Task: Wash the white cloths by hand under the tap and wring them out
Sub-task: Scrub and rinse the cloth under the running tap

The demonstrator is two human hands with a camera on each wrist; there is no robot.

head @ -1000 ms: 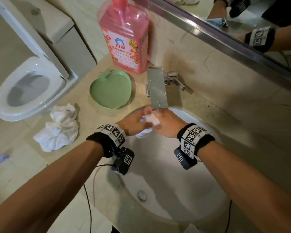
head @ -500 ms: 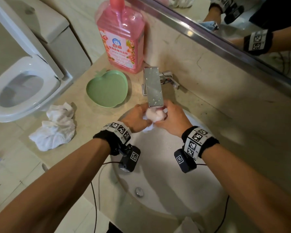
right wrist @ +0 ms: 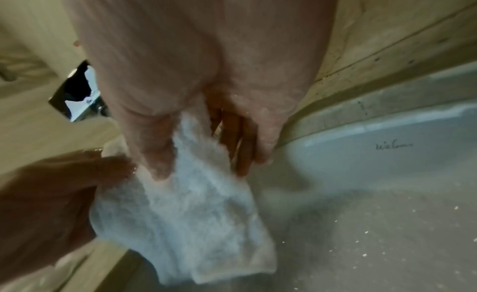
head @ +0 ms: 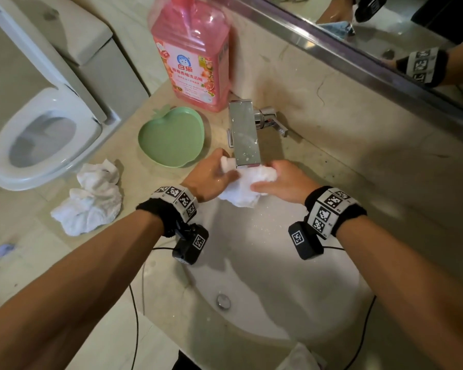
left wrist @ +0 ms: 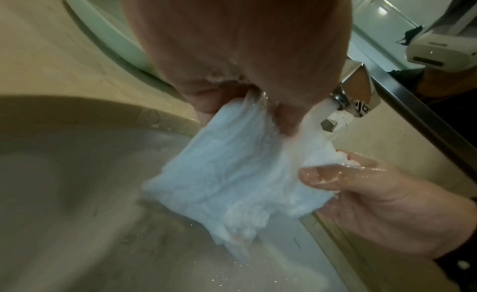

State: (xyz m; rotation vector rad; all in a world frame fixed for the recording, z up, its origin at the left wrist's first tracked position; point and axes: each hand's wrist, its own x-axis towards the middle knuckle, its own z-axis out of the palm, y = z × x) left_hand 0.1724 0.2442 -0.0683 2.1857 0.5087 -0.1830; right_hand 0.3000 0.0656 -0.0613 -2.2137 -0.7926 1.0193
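Note:
A wet white cloth [head: 247,184] hangs stretched between both hands under the chrome tap [head: 244,133], over the back of the white basin [head: 265,263]. My left hand [head: 211,177] grips its left end. My right hand [head: 281,180] pinches its right end between thumb and fingers. In the left wrist view, water runs from the spout [left wrist: 353,100] onto the cloth [left wrist: 232,170], and the right hand's thumb [left wrist: 325,177] presses on it. The right wrist view shows the cloth [right wrist: 185,215] hanging below my fingers [right wrist: 154,153]. Another crumpled white cloth [head: 88,198] lies on the counter at the left.
A green apple-shaped dish [head: 173,136] and a pink detergent bottle [head: 193,54] stand on the counter left of the tap. A toilet [head: 43,134] is beyond the counter's left edge. A mirror [head: 385,28] runs along the back wall. The drain [head: 223,301] is near the basin's front.
The hands have drawn apart, and the bunched cloth is now spread out between them under the spout.

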